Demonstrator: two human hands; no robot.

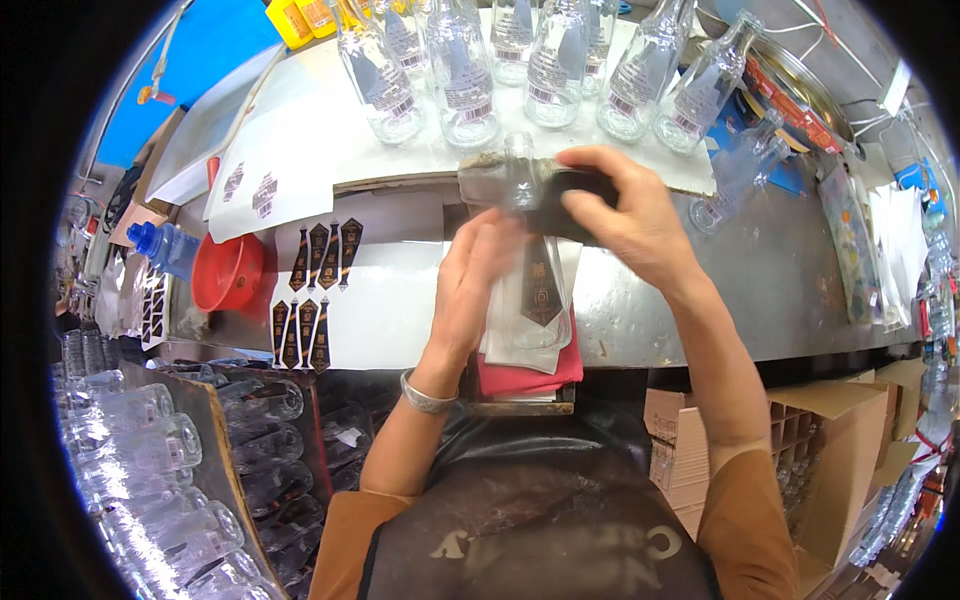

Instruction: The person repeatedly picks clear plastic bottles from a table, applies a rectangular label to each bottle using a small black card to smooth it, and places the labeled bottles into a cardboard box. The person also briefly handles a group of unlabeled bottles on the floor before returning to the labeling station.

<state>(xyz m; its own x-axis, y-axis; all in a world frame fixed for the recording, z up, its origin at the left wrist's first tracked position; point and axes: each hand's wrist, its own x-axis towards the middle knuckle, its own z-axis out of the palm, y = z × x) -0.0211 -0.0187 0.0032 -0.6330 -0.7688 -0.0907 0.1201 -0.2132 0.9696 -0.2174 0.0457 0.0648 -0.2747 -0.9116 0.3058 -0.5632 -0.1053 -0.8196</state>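
Clear glass bottle [530, 290] lying flat, long axis running straight away from the body: base toward the chest over a red cloth [530, 372], neck [520, 170] pointing to the far edge of the surface [800, 290]. Left hand [475, 290] pressed flat against the bottle's left flank, fingers together, grip laid on rather than wrapped; nearer hand to the bottle body. Right hand [625, 215] just beyond and right of it, grip clamped on a dark block [570, 205] held across the shoulder of the bottle above a dark tie-shaped label [541, 290] on its upper face. Left of both grips: sheet of matching dark labels [320, 290], then a red funnel [228, 270]. Beyond the grips: row of upright clear bottles [520, 70], apparently empty. Below left, crate of bottles lying down [150, 470]; below right, cardboard box with dividers [800, 460].
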